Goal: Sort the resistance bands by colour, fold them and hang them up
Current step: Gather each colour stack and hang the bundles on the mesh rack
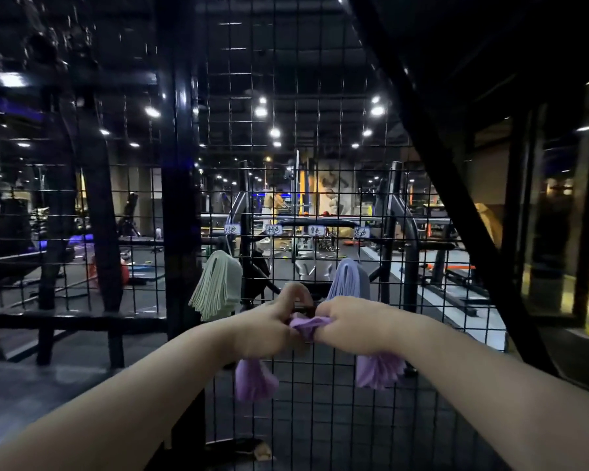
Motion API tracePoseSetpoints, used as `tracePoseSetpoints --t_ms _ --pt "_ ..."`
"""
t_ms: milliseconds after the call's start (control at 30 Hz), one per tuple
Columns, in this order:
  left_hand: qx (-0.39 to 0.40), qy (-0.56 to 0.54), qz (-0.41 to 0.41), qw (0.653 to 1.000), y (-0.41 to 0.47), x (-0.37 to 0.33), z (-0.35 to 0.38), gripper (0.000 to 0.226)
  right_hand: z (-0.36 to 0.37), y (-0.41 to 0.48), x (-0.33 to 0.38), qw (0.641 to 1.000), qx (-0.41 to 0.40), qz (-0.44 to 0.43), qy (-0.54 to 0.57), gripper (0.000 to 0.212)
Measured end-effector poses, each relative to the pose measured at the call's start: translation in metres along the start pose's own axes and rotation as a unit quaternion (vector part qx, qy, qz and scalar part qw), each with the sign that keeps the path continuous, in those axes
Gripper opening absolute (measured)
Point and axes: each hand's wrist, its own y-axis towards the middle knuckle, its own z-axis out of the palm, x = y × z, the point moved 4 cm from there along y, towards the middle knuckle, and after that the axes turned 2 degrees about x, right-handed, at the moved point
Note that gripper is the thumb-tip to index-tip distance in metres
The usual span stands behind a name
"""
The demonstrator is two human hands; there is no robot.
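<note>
Both hands hold a bundle of purple resistance bands (308, 325) in front of a black wire grid panel (286, 185). My left hand (269, 326) grips one side and my right hand (349, 321) grips the other, fingers curled round the bands. The bundle's two ends hang down below the hands, one at the left (254, 380) and one at the right (378, 370). On the grid hang a folded pale green bundle (218, 285) at the left and a lavender-blue bundle (349, 278) behind my right hand. Small white labels (274, 230) sit in a row above them.
A thick black upright post (179, 198) stands left of the grid and a slanted black beam (439, 185) crosses at the right. Gym machines and benches fill the dim room behind the mesh. A small brownish object (262, 452) lies on the dark floor.
</note>
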Motion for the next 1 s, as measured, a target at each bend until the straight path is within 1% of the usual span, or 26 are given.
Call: tracePoseSetpoints --t_ms 100,200,267,367,433,500,600,700,767,833,933,1000 --pt "-0.013 -0.006 0.018 1.0 0.011 0.008 -0.009 0.039 -0.003 0.011 -0.004 0.999 0.01 0.003 0.038 0.022" --pt "-0.048 0.027 0.046 0.997 0.022 0.011 -0.015 0.017 -0.004 0.024 -0.005 0.999 0.006 0.006 0.042 0.029" --pt "-0.072 0.035 0.063 0.995 0.027 0.013 -0.018 0.013 -0.004 0.033 -0.006 0.999 0.001 0.014 0.046 0.03" --pt "-0.122 0.048 0.089 0.987 0.033 0.018 -0.021 0.016 -0.002 0.046 -0.004 1.0 -0.012 0.019 0.019 0.022" --pt "-0.165 0.114 0.105 0.974 0.035 0.021 -0.024 0.022 0.001 0.056 -0.006 0.999 -0.027 0.02 0.02 0.02" --pt "-0.203 0.159 0.1 0.961 0.036 0.024 -0.026 0.023 0.005 0.065 -0.012 0.998 -0.045 0.028 0.034 0.02" --pt "-0.254 0.174 0.102 0.946 0.04 0.028 -0.025 0.021 0.007 0.073 -0.015 0.996 -0.069 0.038 0.038 0.021" --pt "-0.301 0.199 0.112 0.926 0.047 0.027 -0.024 0.019 0.009 0.077 -0.018 0.995 -0.093 0.029 0.026 0.02" --pt "-0.317 0.206 0.105 0.92 0.051 0.027 -0.023 0.02 0.013 0.081 -0.024 0.991 -0.117 0.027 0.055 0.016" --pt "-0.317 0.203 0.089 0.922 0.056 0.029 -0.02 0.022 0.017 0.085 -0.03 0.982 -0.148 0.021 0.111 0.008" --pt "-0.307 0.202 0.085 0.926 0.065 0.03 -0.018 0.023 0.022 0.089 -0.028 0.967 -0.159 -0.012 0.198 0.034" --pt "-0.297 0.214 0.08 0.927 0.069 0.031 -0.017 0.026 0.022 0.092 -0.027 0.959 -0.164 -0.019 0.231 0.037"
